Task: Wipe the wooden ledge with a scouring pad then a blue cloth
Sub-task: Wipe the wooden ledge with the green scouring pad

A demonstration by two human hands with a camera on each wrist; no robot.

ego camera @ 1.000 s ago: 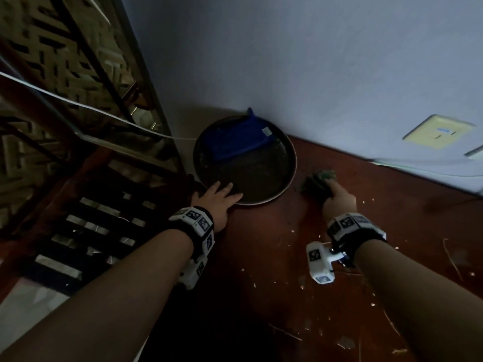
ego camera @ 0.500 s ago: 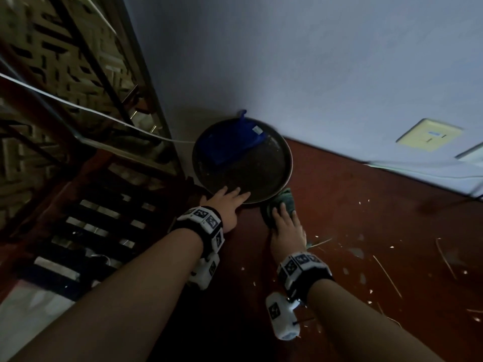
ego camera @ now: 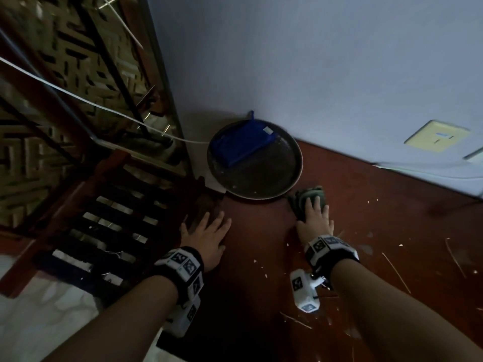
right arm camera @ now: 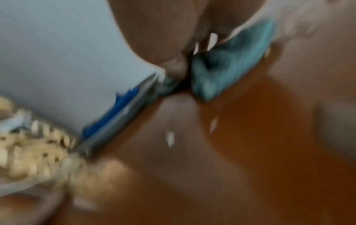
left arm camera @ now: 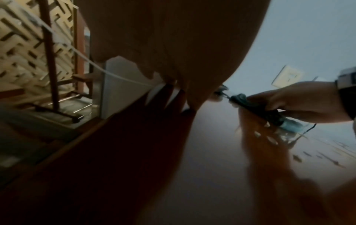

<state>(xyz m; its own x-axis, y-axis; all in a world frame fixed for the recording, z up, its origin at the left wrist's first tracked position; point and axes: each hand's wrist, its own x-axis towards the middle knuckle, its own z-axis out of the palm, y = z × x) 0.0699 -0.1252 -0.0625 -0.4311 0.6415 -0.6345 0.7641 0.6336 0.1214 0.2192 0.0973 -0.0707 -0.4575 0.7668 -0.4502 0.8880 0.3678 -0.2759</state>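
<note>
The reddish-brown wooden ledge runs along a pale wall. My right hand holds a dark green scouring pad down on the ledge, just right of a round dark tray. In the left wrist view the scouring pad sits between the fingers above and the thumb below. The right wrist view is blurred, with the scouring pad under the fingers. A folded blue cloth lies in the tray's back half. My left hand rests flat on the ledge near its left edge.
Pale crumbs and thin splinters litter the ledge to the right. A wall socket plate sits low on the wall. A white cable crosses a lattice railing on the left, where the ledge drops to a slatted stair.
My right hand swept the pad left to the tray's front, then back to the right. My left hand drew back from the tray's rim and now lies flat on the ledge.
</note>
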